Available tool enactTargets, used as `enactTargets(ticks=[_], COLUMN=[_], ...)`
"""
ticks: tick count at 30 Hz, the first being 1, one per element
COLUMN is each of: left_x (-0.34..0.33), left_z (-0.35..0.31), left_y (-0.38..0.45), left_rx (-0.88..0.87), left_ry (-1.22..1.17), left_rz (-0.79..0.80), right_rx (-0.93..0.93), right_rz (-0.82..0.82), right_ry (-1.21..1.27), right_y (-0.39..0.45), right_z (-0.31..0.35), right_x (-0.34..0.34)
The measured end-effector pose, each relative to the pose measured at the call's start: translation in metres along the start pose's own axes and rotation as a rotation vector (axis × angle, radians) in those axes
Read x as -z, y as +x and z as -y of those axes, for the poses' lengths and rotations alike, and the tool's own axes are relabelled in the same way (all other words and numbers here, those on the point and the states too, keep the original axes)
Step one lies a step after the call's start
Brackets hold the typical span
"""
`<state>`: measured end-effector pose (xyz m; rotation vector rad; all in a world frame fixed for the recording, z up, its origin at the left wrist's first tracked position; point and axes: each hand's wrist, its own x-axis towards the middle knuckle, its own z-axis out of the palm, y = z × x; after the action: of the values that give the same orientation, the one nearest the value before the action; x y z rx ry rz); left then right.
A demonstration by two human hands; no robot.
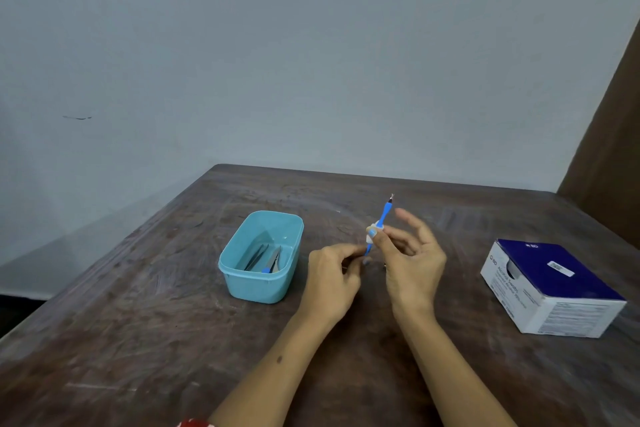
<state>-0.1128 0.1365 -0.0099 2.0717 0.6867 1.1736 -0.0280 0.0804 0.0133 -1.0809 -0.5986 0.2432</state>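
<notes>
Blue-handled tool (385, 215): held above the table (138, 340), between the tub and the box, near upright, thin metal tip uppermost. Left hand (332, 274): fingers curled, pinching the tool's lower end. Right hand (412, 253): thumb and forefinger pinch a white swab (373, 230) round the mid-shaft; the other fingers are spread loose.

Step in hand, as judged: wiping the tool down with the swab. To do it well:
- keep the left pinch firm so the shaft does not swivel
- draw the swab one way toward the tip
- turn the tool between strokes
- ease off near the tip, which looks sharp

Count:
- tool in hand: 1
- swab: 1
- teal tub (256, 282): 1, holding 2 tools that I can make out (one grey, one with a blue grip); there may be a third, but overlap prevents a sure count
- blue-and-white swab box (554, 284): 1, to the right, well apart
</notes>
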Motion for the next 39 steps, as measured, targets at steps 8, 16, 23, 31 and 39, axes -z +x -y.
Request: enactTargets(ticks=[8,16,23,31,39], left_x=[0.002,0.000,0.002,0.002,0.008], left_z=[0.002,0.000,0.001,-0.003,-0.015], left_y=[0.000,-0.001,0.000,-0.001,0.000], left_rx=[0.002,0.054,0.044,-0.085,-0.194], left_ry=[-0.049,-0.099,-0.097,0.065,-0.009], left_rz=[-0.063,-0.027,-0.073,-0.208,-0.324], right_rx=[-0.110,-0.075,-0.062,0.300,0.615], right_rz=[0.101,0.102,0.181,0.060,0.214], right_ry=[-0.100,-0.035,-0.121,-0.473,-0.740], right_y=[-0.001,0.000,-0.004,0.000,-0.004], right_z=[-0.012,-0.006,-0.010,-0.014,-0.016], right_x=[-0.001,-0.001,-0.003,0.005,0.005])
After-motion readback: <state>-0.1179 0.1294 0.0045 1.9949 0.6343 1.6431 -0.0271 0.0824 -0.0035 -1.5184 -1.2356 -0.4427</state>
